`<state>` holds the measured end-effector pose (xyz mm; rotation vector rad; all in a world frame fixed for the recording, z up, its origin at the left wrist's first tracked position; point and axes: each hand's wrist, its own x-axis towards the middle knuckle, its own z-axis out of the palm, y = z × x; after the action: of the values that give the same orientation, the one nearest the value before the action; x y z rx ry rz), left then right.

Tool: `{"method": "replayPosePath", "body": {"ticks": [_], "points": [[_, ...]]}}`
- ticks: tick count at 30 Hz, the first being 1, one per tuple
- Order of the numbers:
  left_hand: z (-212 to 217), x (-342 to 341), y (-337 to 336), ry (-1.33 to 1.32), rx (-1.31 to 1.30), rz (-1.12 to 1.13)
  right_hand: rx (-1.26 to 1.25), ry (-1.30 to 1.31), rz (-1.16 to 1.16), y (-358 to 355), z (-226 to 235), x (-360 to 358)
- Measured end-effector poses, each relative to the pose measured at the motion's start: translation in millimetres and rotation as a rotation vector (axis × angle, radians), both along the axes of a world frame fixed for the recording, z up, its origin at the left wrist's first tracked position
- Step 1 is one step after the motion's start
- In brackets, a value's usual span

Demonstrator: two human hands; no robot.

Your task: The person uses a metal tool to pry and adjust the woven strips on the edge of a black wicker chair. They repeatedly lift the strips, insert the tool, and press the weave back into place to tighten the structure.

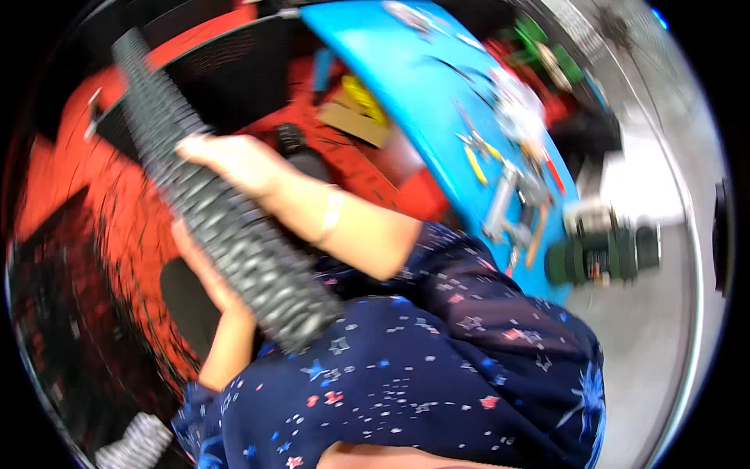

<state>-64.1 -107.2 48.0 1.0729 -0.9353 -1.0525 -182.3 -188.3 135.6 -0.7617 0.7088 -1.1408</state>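
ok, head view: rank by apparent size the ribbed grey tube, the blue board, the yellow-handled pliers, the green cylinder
1. Blue board and ribbed grey tube: too close to call; the tube is held near the camera, so it looks inflated.
2. Green cylinder.
3. Yellow-handled pliers, smallest.

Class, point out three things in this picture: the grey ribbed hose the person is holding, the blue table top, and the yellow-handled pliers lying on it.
grey ribbed hose [234, 227]: head view, middle of its ribbed length.
blue table top [406, 78]: head view, bare patch near its upper end.
yellow-handled pliers [475, 160]: head view, on a yellow handle.
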Motion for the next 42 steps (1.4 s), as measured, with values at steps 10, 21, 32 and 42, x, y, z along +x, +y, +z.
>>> {"method": "replayPosePath", "body": {"ticks": [10,21,32,42], "points": [[6.1,56.4,12.3,-0.284,-0.075,-0.061,-0.068,0.384,-0.003,35.9,-59.7,-113.3],[10.7,98.3,12.3,-0.262,0.079,0.048,0.054,1.909,-0.82,108.4,-93.6,-429.2],[35.2,102.7,28.1,-0.185,-0.131,-0.01,-0.022,2.086,-0.841,63.5,-139.9,-507.1],[110.6,54.3,17.3,0.074,-0.312,-0.387,-0.968,1.215,-0.647,55.7,37.1,-167.4]]}}
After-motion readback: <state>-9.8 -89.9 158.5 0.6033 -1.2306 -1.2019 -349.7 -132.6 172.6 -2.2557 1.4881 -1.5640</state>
